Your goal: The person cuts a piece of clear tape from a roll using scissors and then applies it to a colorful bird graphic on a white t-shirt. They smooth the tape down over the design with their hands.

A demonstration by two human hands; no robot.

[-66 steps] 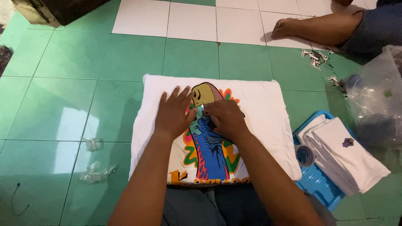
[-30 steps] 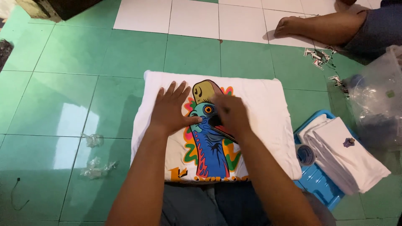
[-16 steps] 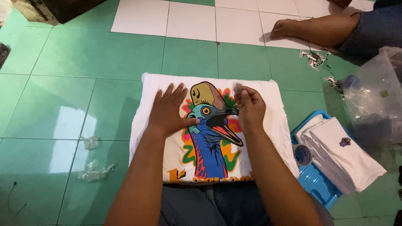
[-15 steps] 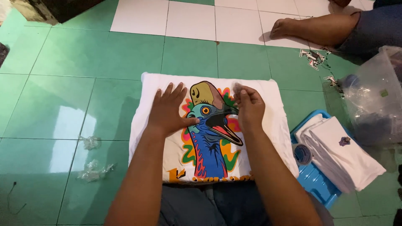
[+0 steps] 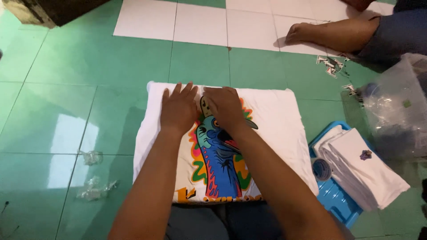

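Note:
A folded white T-shirt with a colourful bird print lies flat on the green tiled floor in front of me. My left hand rests palm down on the shirt near its far edge, fingers spread. My right hand lies flat right beside it, covering the top of the bird's head. Both hands press on the cloth and hold nothing.
A blue tray at the right holds a stack of folded white shirts and a tape roll. A clear plastic bag lies beyond. Another person's foot and leg rest at the top right. Crumpled plastic scraps lie left.
My right hand has slid left from the shirt's upper right towards the middle, now beside my left hand, which moved up to the far edge. The view has shifted slightly.

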